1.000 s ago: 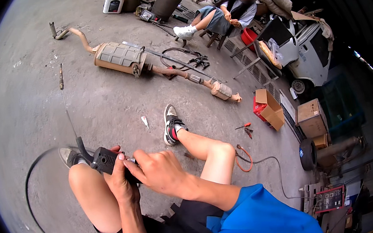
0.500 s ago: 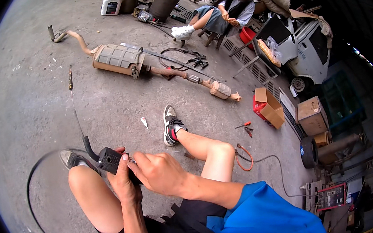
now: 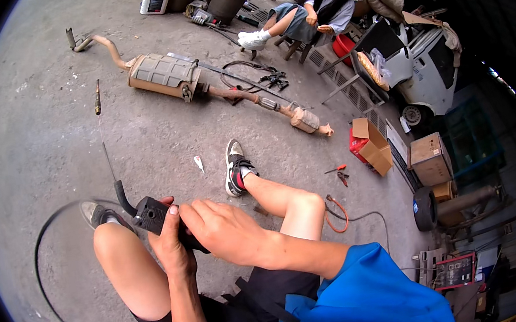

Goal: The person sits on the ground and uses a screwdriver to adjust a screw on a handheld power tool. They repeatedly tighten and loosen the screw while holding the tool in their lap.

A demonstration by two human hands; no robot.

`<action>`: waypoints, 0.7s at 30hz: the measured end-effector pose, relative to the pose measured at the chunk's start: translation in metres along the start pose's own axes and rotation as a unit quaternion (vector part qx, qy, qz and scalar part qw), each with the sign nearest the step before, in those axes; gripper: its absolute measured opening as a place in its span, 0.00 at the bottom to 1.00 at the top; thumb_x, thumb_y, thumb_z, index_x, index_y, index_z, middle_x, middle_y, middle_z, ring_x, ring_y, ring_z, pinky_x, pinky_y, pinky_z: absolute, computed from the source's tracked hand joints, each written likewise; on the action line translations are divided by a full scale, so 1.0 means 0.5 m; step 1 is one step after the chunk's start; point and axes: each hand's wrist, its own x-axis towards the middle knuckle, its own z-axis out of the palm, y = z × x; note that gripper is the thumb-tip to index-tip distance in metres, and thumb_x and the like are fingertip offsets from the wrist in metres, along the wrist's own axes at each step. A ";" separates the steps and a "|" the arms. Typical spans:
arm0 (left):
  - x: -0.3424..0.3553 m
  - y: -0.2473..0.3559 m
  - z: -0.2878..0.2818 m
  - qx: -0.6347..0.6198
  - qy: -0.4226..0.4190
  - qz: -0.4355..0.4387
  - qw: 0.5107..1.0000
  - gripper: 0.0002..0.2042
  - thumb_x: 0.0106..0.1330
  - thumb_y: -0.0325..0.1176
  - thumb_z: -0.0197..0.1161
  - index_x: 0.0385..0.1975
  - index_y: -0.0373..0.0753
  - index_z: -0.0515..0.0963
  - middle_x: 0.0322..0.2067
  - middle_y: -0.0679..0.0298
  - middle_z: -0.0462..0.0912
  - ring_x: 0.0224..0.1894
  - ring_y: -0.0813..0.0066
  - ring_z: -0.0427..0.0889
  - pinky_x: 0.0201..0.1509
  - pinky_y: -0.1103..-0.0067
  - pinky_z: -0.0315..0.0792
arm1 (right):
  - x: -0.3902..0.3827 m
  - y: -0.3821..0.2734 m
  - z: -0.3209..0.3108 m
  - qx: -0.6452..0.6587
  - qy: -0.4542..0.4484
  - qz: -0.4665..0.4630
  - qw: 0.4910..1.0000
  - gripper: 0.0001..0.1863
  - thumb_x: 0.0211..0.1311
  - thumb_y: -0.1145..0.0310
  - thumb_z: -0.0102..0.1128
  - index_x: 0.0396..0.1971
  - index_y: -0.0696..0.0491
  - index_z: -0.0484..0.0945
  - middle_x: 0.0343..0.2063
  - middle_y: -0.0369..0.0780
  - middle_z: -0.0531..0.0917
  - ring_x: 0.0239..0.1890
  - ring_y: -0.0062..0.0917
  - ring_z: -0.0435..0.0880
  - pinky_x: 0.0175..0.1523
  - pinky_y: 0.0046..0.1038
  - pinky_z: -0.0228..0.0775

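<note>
My left hand (image 3: 169, 241) is wrapped round a black box-shaped hand-held device (image 3: 150, 215) with a textured body, above my left knee. A curved black rubber neck (image 3: 123, 198) comes out of its far end. From the neck a thin wire (image 3: 106, 155) runs away from me, with a brass-coloured tip piece (image 3: 97, 99) at its end. My right hand (image 3: 228, 230) is closed, its fingers curled against the device's near end beside my left thumb. What those fingers pinch is hidden by the hand itself.
A black cable (image 3: 40, 281) loops round my left foot. Ahead lies a rusty exhaust muffler with pipes (image 3: 162, 79); beyond, a person (image 3: 317, 19) sits on a stool. To the right are an open red-brown carton (image 3: 372, 149), pliers (image 3: 343, 178), an orange-black cable (image 3: 345, 214) and a tire (image 3: 426, 209).
My right hand has shifted slightly right and turned, its back now covering more of the device's near end. The device and left hand stay nearly in place. The seated person's hands have moved apart.
</note>
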 end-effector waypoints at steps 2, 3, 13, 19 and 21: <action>0.002 0.000 0.004 -0.007 0.019 0.010 1.000 0.14 0.65 0.32 0.64 0.47 0.33 0.73 0.31 0.70 0.73 0.31 0.83 0.72 0.35 0.84 0.68 | -0.001 0.001 0.007 -0.051 0.012 -0.034 0.998 0.13 0.50 0.76 0.59 0.37 0.60 0.73 0.25 0.40 0.74 0.30 0.31 0.80 0.32 0.28 0.75; 0.003 0.001 0.005 -0.010 0.030 0.016 0.999 0.14 0.65 0.31 0.65 0.47 0.33 0.74 0.28 0.71 0.72 0.28 0.83 0.72 0.32 0.85 0.67 | 0.001 0.001 0.007 -0.055 0.010 -0.050 0.997 0.13 0.50 0.75 0.58 0.37 0.61 0.73 0.25 0.40 0.74 0.30 0.30 0.80 0.33 0.28 0.75; 0.001 0.005 -0.004 0.034 0.021 0.020 0.999 0.18 0.68 0.43 0.65 0.45 0.34 0.76 0.33 0.71 0.75 0.32 0.83 0.72 0.36 0.84 0.67 | 0.015 0.026 0.002 -0.082 -0.011 -0.118 0.990 0.14 0.50 0.73 0.58 0.38 0.62 0.74 0.23 0.37 0.73 0.27 0.25 0.79 0.29 0.24 0.73; 0.004 -0.003 -0.009 0.065 0.032 0.036 0.997 0.17 0.68 0.42 0.64 0.45 0.34 0.76 0.31 0.70 0.76 0.30 0.84 0.72 0.33 0.84 0.67 | 0.009 0.016 -0.001 -0.137 -0.015 -0.130 0.982 0.08 0.52 0.74 0.58 0.33 0.59 0.73 0.23 0.39 0.74 0.25 0.28 0.79 0.27 0.26 0.74; -0.004 0.008 -0.002 0.068 0.013 0.012 0.998 0.17 0.69 0.42 0.64 0.45 0.34 0.76 0.34 0.68 0.76 0.35 0.82 0.74 0.40 0.83 0.69 | 0.003 0.019 0.000 -0.101 -0.027 -0.101 0.989 0.06 0.55 0.74 0.59 0.31 0.59 0.72 0.23 0.41 0.75 0.25 0.31 0.81 0.26 0.29 0.74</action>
